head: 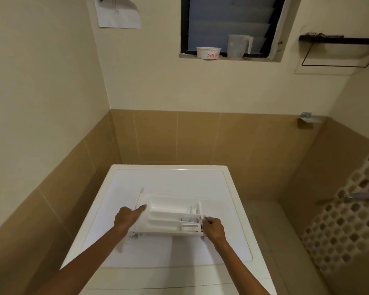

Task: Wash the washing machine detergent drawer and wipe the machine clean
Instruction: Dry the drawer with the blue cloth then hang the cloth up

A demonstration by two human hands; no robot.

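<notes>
The flat white top of the washing machine [168, 179] serves as the bench here. On it, a little nearer than the machine's middle, is the white detergent drawer [168, 211], compartments facing up and its front panel toward the machine's left edge. Of the hands, the left hand [127, 217] holds that panel end and the right hand [213, 228] pinches the opposite corner. A shadow under the near side leaves it unclear whether the drawer rests flat.

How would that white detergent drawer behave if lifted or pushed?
The detergent drawer looks like thin moulded plastic with open compartments, so probably stiff and light for its size. On the smooth washing machine top it would likely slide easily. With the left hand and right hand at opposite ends, it may be awkward one-handed.
</notes>
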